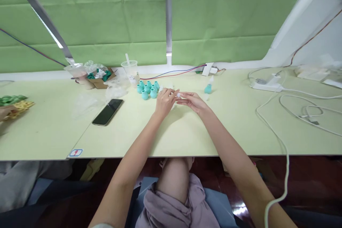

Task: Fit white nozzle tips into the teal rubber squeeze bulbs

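Note:
Above the table, my left hand [166, 100] and my right hand [192, 101] meet at the fingertips. Between them they pinch a small white piece [178, 94], mostly covered by the fingers, so its kind does not show. Just left of my left hand stand several small turquoise vase-shaped pieces [144, 94] with open necks. To the right, beyond my right hand, a similar turquoise piece [208, 89] has a white pointed part [211, 79] on top. More whitish bits lie close around the hands, partly hidden.
A phone [108, 112] lies left on the table [187, 142]. Behind it are clear plastic bags [116, 89], a small cardboard box [100, 83] and lidded cups [130, 71]. At right sit a power strip [267, 84] and looping white cables [278, 135]. Another person's hand [6, 112] touches yellow pieces far left.

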Tool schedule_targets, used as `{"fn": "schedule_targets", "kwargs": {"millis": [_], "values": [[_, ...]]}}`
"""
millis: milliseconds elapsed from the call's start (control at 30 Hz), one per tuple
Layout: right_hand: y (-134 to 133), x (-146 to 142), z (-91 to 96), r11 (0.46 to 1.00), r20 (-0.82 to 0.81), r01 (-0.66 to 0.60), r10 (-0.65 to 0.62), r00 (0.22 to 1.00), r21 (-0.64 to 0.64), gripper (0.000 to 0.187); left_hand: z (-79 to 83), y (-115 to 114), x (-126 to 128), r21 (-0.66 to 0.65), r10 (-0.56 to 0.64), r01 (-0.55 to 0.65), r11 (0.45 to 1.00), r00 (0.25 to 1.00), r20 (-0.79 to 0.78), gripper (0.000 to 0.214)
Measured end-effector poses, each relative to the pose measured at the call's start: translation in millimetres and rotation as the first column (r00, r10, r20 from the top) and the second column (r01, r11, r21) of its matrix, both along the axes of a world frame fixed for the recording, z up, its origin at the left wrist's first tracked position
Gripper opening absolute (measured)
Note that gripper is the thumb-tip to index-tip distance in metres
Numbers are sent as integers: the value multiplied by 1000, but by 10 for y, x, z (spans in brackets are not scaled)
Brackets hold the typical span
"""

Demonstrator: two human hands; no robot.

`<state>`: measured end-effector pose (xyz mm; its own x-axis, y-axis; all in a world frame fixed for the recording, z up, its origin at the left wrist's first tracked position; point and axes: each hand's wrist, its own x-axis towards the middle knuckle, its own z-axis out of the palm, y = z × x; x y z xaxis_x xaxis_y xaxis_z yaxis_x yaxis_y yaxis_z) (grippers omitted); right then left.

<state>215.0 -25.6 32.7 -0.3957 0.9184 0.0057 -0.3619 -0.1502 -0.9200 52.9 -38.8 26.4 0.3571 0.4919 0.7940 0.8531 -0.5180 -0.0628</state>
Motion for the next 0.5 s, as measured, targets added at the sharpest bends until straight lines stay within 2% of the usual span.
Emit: {"fn": "schedule_targets", "kwargs": {"millis": [133, 300, 367, 500], "values": [[-11, -31, 3, 999, 13, 26, -26, 1000, 23, 26, -10, -37, 4, 53, 38, -40, 998, 999, 38, 26], [4, 4, -24, 989, 155, 31, -53, 987, 144, 33, -24, -64, 58, 82, 11, -22, 996, 990, 143, 28], [17, 19, -40, 988, 122, -12, -8, 993, 157, 38, -29, -74, 113, 84, -15, -6, 996, 970, 243, 25], [36, 22, -78, 974, 30, -174, 171, 985, 143, 39, -28, -108, 219, 59, -85, 67, 996, 907, 413, 15]]}}
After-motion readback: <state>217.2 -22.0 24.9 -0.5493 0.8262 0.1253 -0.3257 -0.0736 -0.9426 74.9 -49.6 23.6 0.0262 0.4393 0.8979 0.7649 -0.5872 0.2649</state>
